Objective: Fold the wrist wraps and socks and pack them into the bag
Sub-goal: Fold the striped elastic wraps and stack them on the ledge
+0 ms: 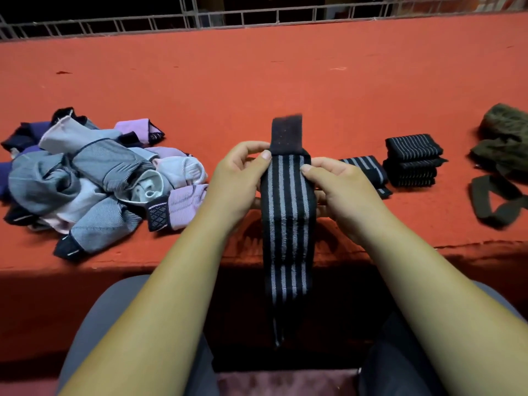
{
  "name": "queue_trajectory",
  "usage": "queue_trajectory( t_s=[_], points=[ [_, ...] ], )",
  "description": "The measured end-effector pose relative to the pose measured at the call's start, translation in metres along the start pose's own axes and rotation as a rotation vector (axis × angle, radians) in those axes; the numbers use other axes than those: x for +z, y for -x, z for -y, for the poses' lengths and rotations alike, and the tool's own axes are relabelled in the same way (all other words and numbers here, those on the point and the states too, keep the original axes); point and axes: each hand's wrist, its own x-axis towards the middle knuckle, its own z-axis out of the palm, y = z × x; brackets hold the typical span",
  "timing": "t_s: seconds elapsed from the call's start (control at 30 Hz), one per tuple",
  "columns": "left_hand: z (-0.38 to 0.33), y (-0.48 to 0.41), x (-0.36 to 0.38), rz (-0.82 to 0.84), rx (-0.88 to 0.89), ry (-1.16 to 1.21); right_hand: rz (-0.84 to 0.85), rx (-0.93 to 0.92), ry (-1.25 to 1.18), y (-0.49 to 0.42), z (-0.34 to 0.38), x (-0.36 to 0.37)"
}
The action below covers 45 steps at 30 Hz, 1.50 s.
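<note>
A long black elastic wrist wrap with grey lengthwise stripes [288, 201] is held upright in front of the person, above the near edge of the red cloth-covered table [257, 81]. Its dark fuzzy fastening end [286, 132] sticks up above the fingers, and the rest hangs down between the forearms towards the lap. The left hand [237, 178] pinches the wrap's left edge, thumb on the striped face and fingers curled behind. The right hand [340, 187] grips the right edge the same way, thumb tip pressed on the front.

Just right of the right hand, a folded striped black wrap [368, 170] lies flat on the table, and beside it stands a neat stack of folded black striped wraps [413, 161]. Further right, at the frame edge, sits a crumpled olive-green fabric bag [505, 144] with its dark strap [497, 204] looped on the table. Well to the left lies a loose heap of grey, lilac and navy socks [94, 178]. A metal railing [200, 18] runs along the far side of the table.
</note>
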Motion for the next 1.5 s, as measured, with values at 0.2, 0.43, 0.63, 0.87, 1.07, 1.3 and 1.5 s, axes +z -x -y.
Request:
queue_trajectory(
  t_s=[0.2, 0.43, 0.63, 0.87, 1.07, 1.3, 1.5],
  points=[
    [0.005, 0.014, -0.002, 0.062, 0.016, 0.036, -0.023, 0.055, -0.068, 0.003, -0.003, 0.002],
    [0.005, 0.026, -0.009, 0.091, -0.02, 0.08, -0.014, 0.104, -0.059, 0.005, -0.005, 0.005],
    [0.007, 0.025, -0.011, 0.077, -0.05, 0.088, 0.024, 0.097, -0.08, 0.003, -0.009, 0.004],
    [0.005, 0.024, -0.011, 0.1, -0.063, 0.13, 0.063, 0.095, -0.123, -0.003, -0.016, -0.001],
    [0.007, 0.027, -0.01, 0.101, -0.046, 0.14, 0.061, 0.088, -0.151, 0.0, -0.016, -0.003],
    [0.008, 0.029, -0.008, 0.09, -0.038, 0.147, 0.069, 0.101, -0.194, 0.007, -0.01, 0.0],
    [0.012, 0.026, -0.011, 0.051, -0.014, 0.13, 0.28, 0.146, 0.026, 0.022, -0.008, -0.007]
  ],
)
